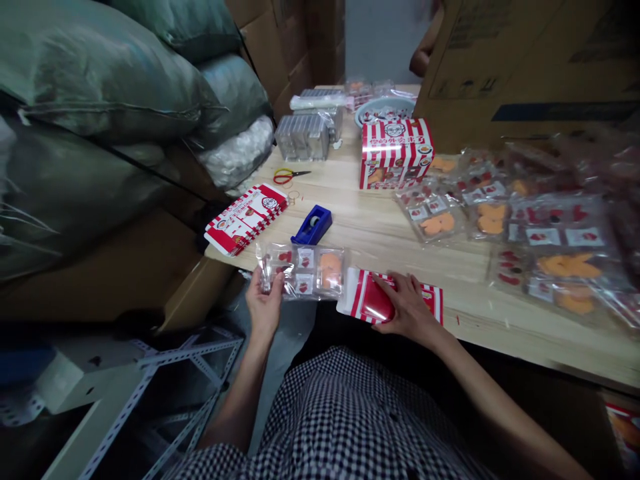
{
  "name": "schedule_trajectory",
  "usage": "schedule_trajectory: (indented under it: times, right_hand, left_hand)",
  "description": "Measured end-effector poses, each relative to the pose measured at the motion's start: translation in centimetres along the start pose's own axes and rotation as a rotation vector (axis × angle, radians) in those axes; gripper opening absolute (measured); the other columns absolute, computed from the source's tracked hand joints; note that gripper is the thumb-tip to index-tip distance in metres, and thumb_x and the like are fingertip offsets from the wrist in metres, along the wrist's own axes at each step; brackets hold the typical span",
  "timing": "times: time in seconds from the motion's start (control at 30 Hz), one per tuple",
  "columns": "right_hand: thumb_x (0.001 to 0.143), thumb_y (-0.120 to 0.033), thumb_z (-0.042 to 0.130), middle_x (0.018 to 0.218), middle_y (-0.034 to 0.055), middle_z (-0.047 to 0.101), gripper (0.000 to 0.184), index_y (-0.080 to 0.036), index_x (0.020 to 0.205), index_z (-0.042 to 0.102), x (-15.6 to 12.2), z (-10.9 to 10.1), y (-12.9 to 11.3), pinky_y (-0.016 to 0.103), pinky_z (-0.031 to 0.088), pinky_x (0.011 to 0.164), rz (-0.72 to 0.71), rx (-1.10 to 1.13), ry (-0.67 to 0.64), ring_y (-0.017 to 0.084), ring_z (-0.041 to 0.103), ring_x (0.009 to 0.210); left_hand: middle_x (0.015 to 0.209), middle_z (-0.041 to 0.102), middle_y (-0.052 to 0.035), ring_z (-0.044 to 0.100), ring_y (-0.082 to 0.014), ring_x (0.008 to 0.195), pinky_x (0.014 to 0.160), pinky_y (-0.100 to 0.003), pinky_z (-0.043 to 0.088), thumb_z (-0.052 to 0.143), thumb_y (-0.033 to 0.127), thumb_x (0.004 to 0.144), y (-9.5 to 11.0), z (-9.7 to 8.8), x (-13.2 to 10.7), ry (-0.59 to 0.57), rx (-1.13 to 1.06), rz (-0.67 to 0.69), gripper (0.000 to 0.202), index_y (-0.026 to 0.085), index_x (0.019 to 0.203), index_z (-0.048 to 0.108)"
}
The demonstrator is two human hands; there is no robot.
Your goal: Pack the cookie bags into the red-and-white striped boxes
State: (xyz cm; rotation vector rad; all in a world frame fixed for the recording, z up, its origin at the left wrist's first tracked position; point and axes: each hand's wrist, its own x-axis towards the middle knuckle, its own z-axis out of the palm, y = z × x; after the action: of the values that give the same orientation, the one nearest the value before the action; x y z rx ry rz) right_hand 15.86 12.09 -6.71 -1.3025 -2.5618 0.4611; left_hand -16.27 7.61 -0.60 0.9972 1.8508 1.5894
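Observation:
My left hand point(266, 299) pinches the left end of a clear plastic pack point(320, 272) between thumb and fingers. Inside the pack lie orange pieces, small white sachets and red pieces. To the right, my right hand point(407, 303) grips a flattened red-and-white striped carton point(369, 293) at the table's front edge; its fingers lie across the top. The carton's left end sits close to the pack's right end. Just beyond the pack stands a blue tape dispenser point(314, 225).
A stack of flat striped cartons point(247, 219) lies at left, with scissors point(290, 175) behind. An assembled striped box point(397, 155) stands farther back. Several filled packs point(565, 253) cover the right side. A large cardboard box point(530, 73) and a person's arm point(426, 57) are at the back.

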Motion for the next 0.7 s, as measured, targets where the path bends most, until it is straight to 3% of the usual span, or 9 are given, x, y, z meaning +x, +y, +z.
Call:
schedule_trajectory:
  times: [0.1, 0.23, 0.47, 0.6, 0.7]
  right_hand:
    - [0.063, -0.055, 0.079, 0.143, 0.0199, 0.040, 0.109, -0.026, 0.154, 0.027, 0.1, 0.1, -0.1, 0.065, 0.017, 0.115, 0.017, 0.007, 0.015, 0.043, 0.036, 0.136]
    - [0.060, -0.055, 0.081, 0.141, 0.0212, 0.040, 0.111, -0.024, 0.153, 0.030, 0.2, 0.2, -0.3, 0.065, 0.017, 0.114, 0.048, 0.007, 0.018, 0.044, 0.038, 0.133]
    - [0.059, -0.052, 0.082, 0.142, 0.0216, 0.038, 0.113, -0.026, 0.154, 0.027, 0.2, 0.2, -0.2, 0.066, 0.015, 0.115, 0.028, -0.008, 0.013, 0.043, 0.036, 0.136]
    - [0.057, -0.051, 0.083, 0.142, 0.0228, 0.038, 0.113, -0.024, 0.153, 0.029, 0.2, 0.2, -0.1, 0.067, 0.014, 0.114, 0.020, -0.005, 0.014, 0.044, 0.035, 0.136]
    - [0.058, -0.048, 0.083, 0.143, 0.0217, 0.037, 0.112, -0.025, 0.153, 0.029, 0.2, 0.2, 0.0, 0.066, 0.013, 0.115, 0.013, 0.012, 0.014, 0.043, 0.033, 0.138]
  left_hand:
    - [0.116, 0.071, -0.0107, 0.070, -0.0211, 0.097, 0.088, -0.031, 0.055, 0.073, 0.042, 0.081, -1.6, 0.2, -1.5, -0.044, -0.022, -0.075, 0.068, 0.018, 0.140, 0.052]
    - [0.103, 0.074, -0.0078, 0.070, -0.0172, 0.075, 0.070, -0.027, 0.056, 0.077, 0.043, 0.075, -3.3, -0.2, -1.9, -0.208, -0.068, -0.278, 0.076, 0.016, 0.141, 0.051]
    - [0.091, 0.075, -0.0059, 0.066, -0.0141, 0.070, 0.067, -0.023, 0.051, 0.082, 0.036, 0.071, -3.4, -0.7, 1.5, -0.601, -0.132, -0.375, 0.051, 0.012, 0.115, 0.070]
    - [0.088, 0.076, -0.0061, 0.068, -0.0161, 0.074, 0.073, -0.025, 0.051, 0.080, 0.036, 0.074, -4.0, -0.3, 3.2, -0.824, -0.159, -0.455, 0.053, 0.014, 0.121, 0.068]
    - [0.086, 0.076, -0.0078, 0.069, -0.0180, 0.075, 0.074, -0.027, 0.050, 0.080, 0.037, 0.075, -4.5, 1.1, 3.8, -0.929, -0.162, -0.457, 0.055, 0.012, 0.122, 0.067]
